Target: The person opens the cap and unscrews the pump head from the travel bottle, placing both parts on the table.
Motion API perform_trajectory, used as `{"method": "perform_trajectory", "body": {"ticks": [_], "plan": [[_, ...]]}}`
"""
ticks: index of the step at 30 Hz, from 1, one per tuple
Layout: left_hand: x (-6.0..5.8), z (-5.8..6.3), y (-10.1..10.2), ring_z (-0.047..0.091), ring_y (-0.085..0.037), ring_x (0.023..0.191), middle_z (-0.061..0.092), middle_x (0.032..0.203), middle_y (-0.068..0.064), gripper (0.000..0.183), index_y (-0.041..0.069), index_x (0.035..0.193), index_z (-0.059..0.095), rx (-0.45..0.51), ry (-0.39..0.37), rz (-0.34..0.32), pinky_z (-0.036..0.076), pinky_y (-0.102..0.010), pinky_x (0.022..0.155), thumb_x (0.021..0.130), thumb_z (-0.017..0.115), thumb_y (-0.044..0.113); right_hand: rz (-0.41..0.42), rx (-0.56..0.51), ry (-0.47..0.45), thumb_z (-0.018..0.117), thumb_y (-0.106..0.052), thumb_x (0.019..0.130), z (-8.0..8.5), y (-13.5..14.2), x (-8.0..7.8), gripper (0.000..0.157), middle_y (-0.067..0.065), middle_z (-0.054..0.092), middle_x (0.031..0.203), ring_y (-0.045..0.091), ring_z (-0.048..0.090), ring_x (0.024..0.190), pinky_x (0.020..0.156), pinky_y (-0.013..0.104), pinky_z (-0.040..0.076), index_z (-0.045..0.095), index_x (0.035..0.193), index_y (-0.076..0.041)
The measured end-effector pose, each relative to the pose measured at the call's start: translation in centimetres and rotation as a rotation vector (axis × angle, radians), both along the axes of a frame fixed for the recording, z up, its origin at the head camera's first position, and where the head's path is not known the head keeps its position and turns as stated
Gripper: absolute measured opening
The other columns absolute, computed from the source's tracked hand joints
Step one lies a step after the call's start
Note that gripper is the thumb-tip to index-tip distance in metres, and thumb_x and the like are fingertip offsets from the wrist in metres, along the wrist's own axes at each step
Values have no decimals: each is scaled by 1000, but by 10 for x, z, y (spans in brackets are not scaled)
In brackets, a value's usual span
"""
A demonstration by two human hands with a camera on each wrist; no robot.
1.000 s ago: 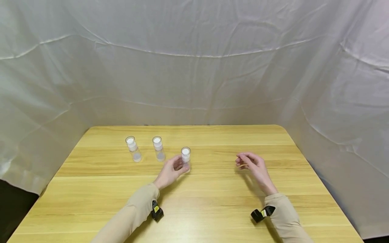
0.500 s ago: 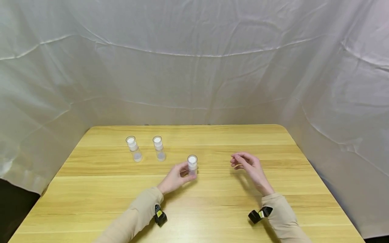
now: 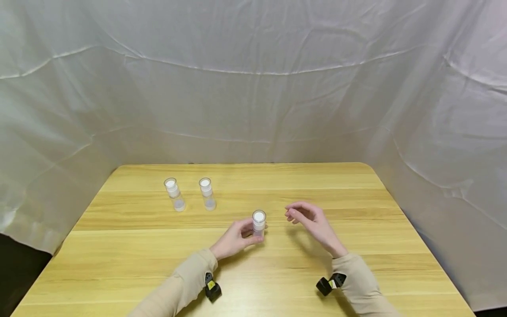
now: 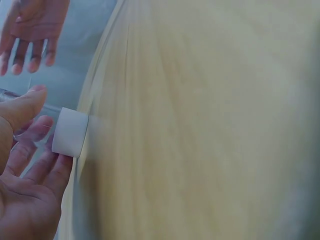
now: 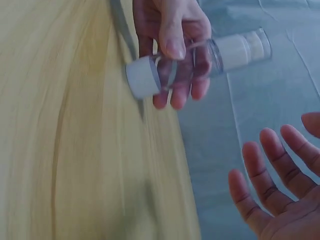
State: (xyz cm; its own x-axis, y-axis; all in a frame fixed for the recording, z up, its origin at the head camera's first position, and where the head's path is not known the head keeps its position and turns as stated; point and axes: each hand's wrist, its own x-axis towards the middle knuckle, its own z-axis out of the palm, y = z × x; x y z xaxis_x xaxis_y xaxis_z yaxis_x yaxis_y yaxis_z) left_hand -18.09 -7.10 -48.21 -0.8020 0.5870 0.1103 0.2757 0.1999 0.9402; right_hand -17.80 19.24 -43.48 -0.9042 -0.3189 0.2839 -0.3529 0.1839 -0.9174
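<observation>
A pale, creased sheet [image 3: 253,97] hangs behind and on both sides of a wood-grain table [image 3: 277,286]. In the head view, 2 forearms in beige sleeves [image 3: 198,264] reach in from the lower edge and angle toward each other, each with a black device [image 3: 212,288] at the wrist. The left hand [image 3: 234,240] grips a clear bottle with white parts [image 3: 259,222] near the middle of the table, its thumb on the near side. The right hand [image 3: 310,222] hovers just to the right, apart from the bottle, its fingers bent loosely toward it. Farther back on the left, 2 similar bottles [image 3: 207,193] stand upright, apart from each other.

In the left wrist view, the left hand is at the lower left, thumb above and fingers below, with the bottle's white base [image 4: 70,132] beyond the fingertips. The right hand hangs at the upper left, palm toward the camera and fingers extended.

In the right wrist view, the left hand pinches the clear body between the thumb in front and the fingers behind; whether the base touches the table I cannot tell. The right hand, lower right, has its fingers spread.
</observation>
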Motion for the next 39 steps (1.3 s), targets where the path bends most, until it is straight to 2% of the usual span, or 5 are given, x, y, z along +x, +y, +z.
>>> {"method": "perform_trajectory", "body": {"ticks": [10,16,22,32,39], "plan": [[0,-3,3,61,-36,128,63,138,-20,54,0,143,51,13,-6,-6,48,-46,114,93,70,10,137,121,224,75,-2,88,8,-36,2,36,16,69,120,28,66,112,97,43,59,64,122,0],[1,-3,4,63,-35,125,64,137,-19,51,-2,140,53,19,-2,-3,51,-39,111,94,69,9,209,78,313,80,1,82,3,-50,-2,39,16,69,114,23,68,107,99,38,60,63,117,-1],[1,-1,4,63,-35,125,64,136,-19,47,-2,137,56,21,2,-4,52,-35,110,94,69,9,197,101,374,81,1,80,-3,-57,-3,42,14,69,111,21,68,102,97,34,60,61,118,-1],[0,-3,3,64,-35,124,65,133,-19,44,-3,135,57,39,4,-16,52,-28,108,94,69,8,153,98,391,79,2,83,-7,-61,0,37,16,71,108,25,70,98,95,32,61,61,116,0],[0,-2,3,64,-35,124,65,134,-19,45,-3,136,56,26,11,-12,52,-33,110,94,69,9,143,98,359,79,2,83,-6,-62,1,37,15,72,109,22,71,100,96,32,61,62,115,-1]]}}
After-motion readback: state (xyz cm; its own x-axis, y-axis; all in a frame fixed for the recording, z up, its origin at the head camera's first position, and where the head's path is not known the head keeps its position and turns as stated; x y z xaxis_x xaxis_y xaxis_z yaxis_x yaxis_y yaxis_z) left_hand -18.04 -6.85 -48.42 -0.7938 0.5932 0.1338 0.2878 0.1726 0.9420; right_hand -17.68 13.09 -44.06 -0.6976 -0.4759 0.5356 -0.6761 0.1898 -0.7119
